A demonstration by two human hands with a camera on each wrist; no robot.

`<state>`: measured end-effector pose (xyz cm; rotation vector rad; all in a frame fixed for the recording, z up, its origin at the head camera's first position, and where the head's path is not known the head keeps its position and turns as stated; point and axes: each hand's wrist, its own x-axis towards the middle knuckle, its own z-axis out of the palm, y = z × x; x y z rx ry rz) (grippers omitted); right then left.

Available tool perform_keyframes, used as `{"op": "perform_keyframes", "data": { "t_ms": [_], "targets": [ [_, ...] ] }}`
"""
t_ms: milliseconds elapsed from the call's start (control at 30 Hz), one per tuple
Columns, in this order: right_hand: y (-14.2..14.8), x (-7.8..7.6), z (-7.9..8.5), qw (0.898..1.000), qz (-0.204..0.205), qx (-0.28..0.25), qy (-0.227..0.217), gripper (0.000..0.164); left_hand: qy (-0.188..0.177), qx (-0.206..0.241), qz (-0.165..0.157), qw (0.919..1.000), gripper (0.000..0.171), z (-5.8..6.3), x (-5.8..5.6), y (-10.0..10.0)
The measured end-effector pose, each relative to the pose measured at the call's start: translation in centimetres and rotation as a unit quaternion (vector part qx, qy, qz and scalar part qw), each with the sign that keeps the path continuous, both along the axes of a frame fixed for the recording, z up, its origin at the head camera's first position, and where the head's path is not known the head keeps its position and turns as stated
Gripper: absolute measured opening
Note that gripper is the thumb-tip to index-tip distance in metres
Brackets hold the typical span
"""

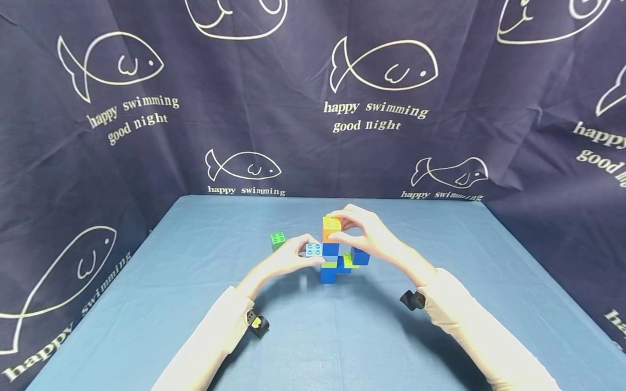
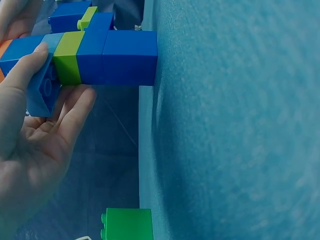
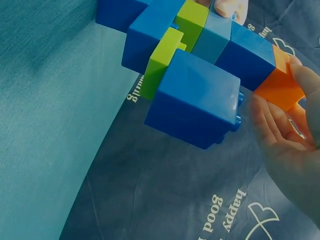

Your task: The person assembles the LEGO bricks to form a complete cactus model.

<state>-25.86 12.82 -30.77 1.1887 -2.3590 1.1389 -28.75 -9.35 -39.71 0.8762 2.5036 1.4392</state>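
A stack of toy building bricks stands on the table, with a blue brick (image 1: 327,275) at its foot. My left hand (image 1: 288,256) pinches a light blue brick (image 1: 313,250) that juts out of the stack's left side, above a lime green brick (image 2: 67,56). Over it sits another blue brick (image 3: 246,55). On top is an orange brick (image 1: 330,235), held between thumb and fingers of my right hand (image 1: 368,232). To the right, a side arm carries a thin lime brick (image 3: 161,62) and a large blue brick (image 3: 195,97).
A loose green brick (image 1: 278,239) stands behind my left hand. Blue cloth (image 1: 313,336) covers the table, and a dark curtain (image 1: 303,108) with fish drawings hangs behind and at both sides. Black wrist cameras (image 1: 258,323) sit on the sleeves.
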Motion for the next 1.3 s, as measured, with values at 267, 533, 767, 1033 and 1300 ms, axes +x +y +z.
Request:
{"op": "perform_keyframes", "data": {
  "t_ms": [267,533,767,1033,1300],
  "targets": [
    [0.0,0.3,0.4,1.0,-0.003,0.008,-0.022,0.041,-0.005,-0.007,-0.004,1.0,0.031,0.1,0.0,-0.1],
    [0.7,-1.7,-1.3,0.998,-0.013,0.014,-0.056,0.04,-0.006,-0.006,0.001,1.0,0.03,0.1,0.1,0.0],
    [0.6,-1.7,-1.2,0.996,-0.019,0.018,-0.083,0.036,-0.004,-0.006,0.006,1.0,0.03,0.2,0.2,0.0],
    [0.6,-1.0,-1.1,0.991,-0.044,0.022,-0.128,0.036,0.012,0.004,0.007,0.9999,0.033,0.3,0.4,0.0],
    [0.6,-0.7,-1.0,0.988,-0.046,0.021,-0.146,0.037,0.003,0.028,-0.008,0.9996,0.037,0.1,0.4,-0.3]
  ]
}}
